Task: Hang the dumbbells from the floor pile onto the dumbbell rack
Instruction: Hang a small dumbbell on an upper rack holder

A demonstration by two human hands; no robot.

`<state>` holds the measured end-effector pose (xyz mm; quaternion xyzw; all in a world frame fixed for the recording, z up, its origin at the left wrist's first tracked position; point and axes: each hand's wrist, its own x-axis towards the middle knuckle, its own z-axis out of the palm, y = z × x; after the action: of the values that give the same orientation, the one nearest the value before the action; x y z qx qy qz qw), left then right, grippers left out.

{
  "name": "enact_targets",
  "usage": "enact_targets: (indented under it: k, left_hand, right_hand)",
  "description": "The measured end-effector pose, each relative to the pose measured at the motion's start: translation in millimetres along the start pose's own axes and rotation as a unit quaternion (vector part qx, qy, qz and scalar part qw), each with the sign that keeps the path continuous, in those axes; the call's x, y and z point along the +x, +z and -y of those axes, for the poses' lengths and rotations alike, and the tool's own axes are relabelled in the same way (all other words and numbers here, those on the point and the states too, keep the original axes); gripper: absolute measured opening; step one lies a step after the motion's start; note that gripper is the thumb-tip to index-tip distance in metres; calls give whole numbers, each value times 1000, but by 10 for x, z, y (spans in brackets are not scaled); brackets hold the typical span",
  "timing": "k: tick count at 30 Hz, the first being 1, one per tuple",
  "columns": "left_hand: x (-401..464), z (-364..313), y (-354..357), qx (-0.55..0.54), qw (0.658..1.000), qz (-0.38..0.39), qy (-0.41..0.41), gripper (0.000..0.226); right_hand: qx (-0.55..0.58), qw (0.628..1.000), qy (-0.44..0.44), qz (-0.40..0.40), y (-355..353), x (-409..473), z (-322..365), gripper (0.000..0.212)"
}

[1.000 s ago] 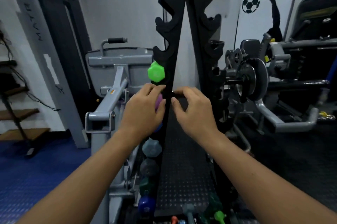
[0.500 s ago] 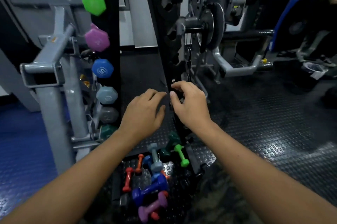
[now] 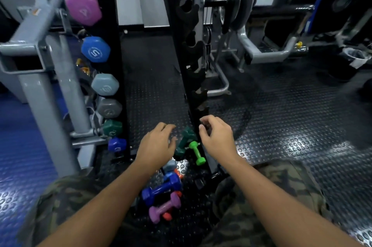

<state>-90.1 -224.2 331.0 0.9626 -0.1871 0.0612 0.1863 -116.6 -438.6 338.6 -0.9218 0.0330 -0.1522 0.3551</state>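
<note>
– Hands?
– Left hand (image 3: 156,147) and right hand (image 3: 218,138) both loose, holding nothing, above the floor pile (image 3: 165,192).
– Dumbbells?
– Seven visible on the rack (image 3: 112,77); the rest between the knees.

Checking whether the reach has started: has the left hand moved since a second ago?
Yes. The left hand has dropped from the rack's purple dumbbell toward the floor pile.
</note>
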Motion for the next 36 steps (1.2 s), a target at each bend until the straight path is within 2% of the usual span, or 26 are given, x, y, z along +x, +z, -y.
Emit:
enact_targets:
  k: [7, 14, 20, 26, 30, 34, 36]
  left_hand:
    - [-208, 655, 499, 1, 992, 66, -107, 39]
    - [-182, 1010, 1015, 22, 974, 161, -160, 38]
    - [92, 1095, 1622, 22, 964, 209, -163, 36]
    - [136, 1050, 2399, 1, 952, 267, -150, 29]
    - [-179, 1001, 2813, 1, 923, 334, -189, 18]
    - [-659, 1007, 3048, 21, 893, 404, -198, 24]
    - [-802, 1036, 3091, 26, 888, 411, -205, 26]
  right_hand:
    - [-10, 995, 63, 82, 783, -2, -418, 19]
    - [-25, 981, 133, 143, 1505, -55, -945, 21]
    - [-17, 959, 208, 190, 1971, -105, -1380, 12]
    - [-6, 937, 268, 225, 2483, -245, -1718, 16]
    - [-13, 912, 300, 280, 2809, -518, -1934, 20]
    - [-17, 886, 337, 317, 2990, -819, -2084, 22]
    - [-20, 878, 351, 326, 3049, -874, -2101, 22]
